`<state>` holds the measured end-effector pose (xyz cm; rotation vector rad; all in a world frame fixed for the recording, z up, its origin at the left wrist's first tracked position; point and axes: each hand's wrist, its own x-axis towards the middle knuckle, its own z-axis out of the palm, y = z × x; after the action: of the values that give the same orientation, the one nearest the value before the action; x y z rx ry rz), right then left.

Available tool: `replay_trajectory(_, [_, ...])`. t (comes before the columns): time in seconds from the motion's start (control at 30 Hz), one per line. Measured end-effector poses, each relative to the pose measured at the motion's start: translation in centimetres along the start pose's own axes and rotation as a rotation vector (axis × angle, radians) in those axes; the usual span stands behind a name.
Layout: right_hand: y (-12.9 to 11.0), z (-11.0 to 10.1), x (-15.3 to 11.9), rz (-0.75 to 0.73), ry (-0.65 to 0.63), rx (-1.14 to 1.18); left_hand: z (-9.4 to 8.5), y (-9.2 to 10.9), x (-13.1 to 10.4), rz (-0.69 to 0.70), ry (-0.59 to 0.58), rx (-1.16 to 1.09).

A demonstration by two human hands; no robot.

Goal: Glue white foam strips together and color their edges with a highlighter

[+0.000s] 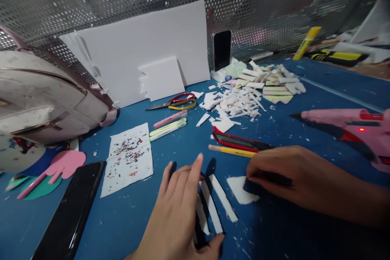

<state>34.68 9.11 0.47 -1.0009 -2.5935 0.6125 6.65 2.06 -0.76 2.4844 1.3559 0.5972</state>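
My left hand [176, 211] is spread over the blue table, fingers stretched out and thumb apart. Beside its index finger and thumb lie narrow white foam strips: a middle strip [211, 207] near the thumb tip, another strip [224, 198] to its right, and one [202, 216] partly hidden by the hand. My right hand [274, 174] is closed with fingers curled together at the right edge of an irregular white foam piece [240, 190]; whether anything is pinched is hidden. Just above that hand are a yellow pen [233, 151] and a red-and-black box cutter [240, 141].
White foam scraps [240, 99] are heaped at the back. A pink glue gun [344, 120], its red light on, lies right. Scissors [176, 102], highlighters [168, 128], a speckled paper sheet [128, 158] and a black phone [71, 211] lie left, near a backpack [48, 97].
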Motion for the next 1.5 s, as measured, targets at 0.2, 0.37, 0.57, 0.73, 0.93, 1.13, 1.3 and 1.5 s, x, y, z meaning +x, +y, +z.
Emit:
replay_trajectory(0.2, [0.1,0.0,-0.1,-0.008,-0.004,-0.007,-0.7,0.2,0.5,-0.01,-0.051,-0.009])
replay_trajectory(0.37, [0.0,0.0,-0.2,-0.006,-0.003,-0.007,-0.8,0.9,1.8,0.0,-0.106,-0.009])
replay_trajectory(0.57, [0.1,0.2,-0.3,-0.023,0.005,-0.011,-0.1,1.6,2.8,0.014,-0.129,0.002])
replay_trajectory(0.73, [0.1,0.1,-0.3,-0.028,0.0,-0.022,0.3,1.6,2.7,0.02,-0.131,0.015])
replay_trajectory(0.93, [0.1,0.1,-0.4,-0.023,-0.005,-0.015,0.1,1.6,2.7,0.016,-0.13,-0.003])
replay_trajectory(1.13, [0.1,0.1,-0.4,-0.011,-0.007,-0.012,0.3,2.5,3.9,0.059,-0.145,-0.021])
replay_trajectory(1.3, [0.0,0.0,-0.4,0.009,-0.009,-0.02,0.7,3.2,5.3,0.056,-0.218,-0.024])
replay_trajectory(1.5, [-0.1,0.0,-0.4,-0.011,0.0,-0.026,1.0,3.1,5.7,0.04,-0.19,-0.046])
